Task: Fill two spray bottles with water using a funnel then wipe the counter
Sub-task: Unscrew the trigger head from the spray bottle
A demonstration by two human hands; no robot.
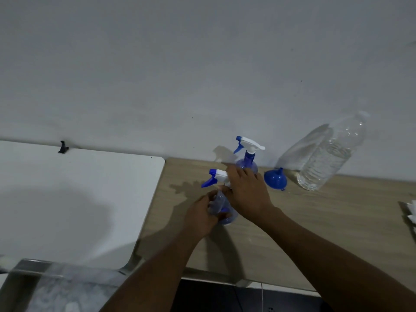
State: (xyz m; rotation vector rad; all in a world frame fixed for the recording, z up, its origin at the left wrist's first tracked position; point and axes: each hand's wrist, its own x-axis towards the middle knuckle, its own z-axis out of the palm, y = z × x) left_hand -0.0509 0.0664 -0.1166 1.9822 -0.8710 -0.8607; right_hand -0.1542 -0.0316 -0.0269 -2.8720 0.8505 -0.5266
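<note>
Unscrewing seems in hand at frame centre: left hand (201, 213) grips the near spray bottle (221, 208), right hand (246, 190) clasps its trigger head (217, 176); next, the funnel (275, 179) must go in.

You have no lettering, label, brand, number or sign to read anywhere here. The clear ribbed plastic water bottle (331, 154) carries no label, and both translucent blue spray bottles with white trigger heads (247, 156) are unmarked.

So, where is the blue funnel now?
The blue funnel lies on the wooden counter near the wall, between the far spray bottle and the big water bottle.
</note>
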